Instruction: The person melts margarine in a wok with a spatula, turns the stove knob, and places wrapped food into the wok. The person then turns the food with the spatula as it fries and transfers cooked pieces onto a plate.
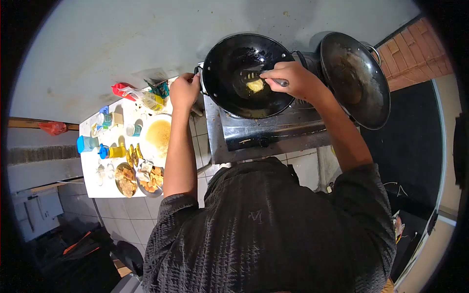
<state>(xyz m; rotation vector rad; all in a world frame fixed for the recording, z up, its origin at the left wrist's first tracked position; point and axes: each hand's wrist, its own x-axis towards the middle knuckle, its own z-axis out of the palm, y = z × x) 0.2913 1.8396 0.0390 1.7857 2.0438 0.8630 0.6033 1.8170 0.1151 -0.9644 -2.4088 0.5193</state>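
Note:
A black wok (234, 100) sits on the metal gas stove (273, 131), tilted slightly in view. My left hand (185, 91) is closed on the wok's left handle. With my right hand (292, 80) I grip the handle of a slotted spatula (252, 75), its head down inside the wok. A yellowish lump of food (255, 86) lies in the wok beside the spatula head. Oil glistens on the wok's dark inner surface.
A second, larger wok (359, 80) stands to the right of the stove's black wok. On the white table (97, 183) at the left are plates of fried food (151, 180), bananas (133, 155), bottles, packets and a large round pan (157, 136). A grey wall rises behind the stove.

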